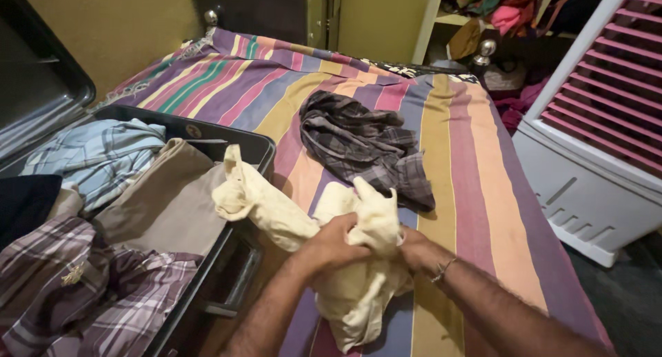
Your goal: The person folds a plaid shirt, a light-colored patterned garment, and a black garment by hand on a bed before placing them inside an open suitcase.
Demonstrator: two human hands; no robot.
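Note:
A pale yellow garment [265,209] lies crumpled on the striped bedsheet [455,164], one sleeve draped over the edge of the open suitcase [255,147]. My left hand [336,243] grips its bunched middle. My right hand [412,248], a thin bracelet on the wrist, holds the same bundle from the other side and is partly hidden behind the cloth. Beyond my hands a dark grey checked shirt [362,143] lies in a heap on the bed.
The suitcase at the left holds a light blue striped shirt [96,157], beige trousers [162,202] and a purple plaid shirt [83,288]. A white and pink air cooler [600,123] stands right of the bed. Shelves with clothes [507,12] are behind.

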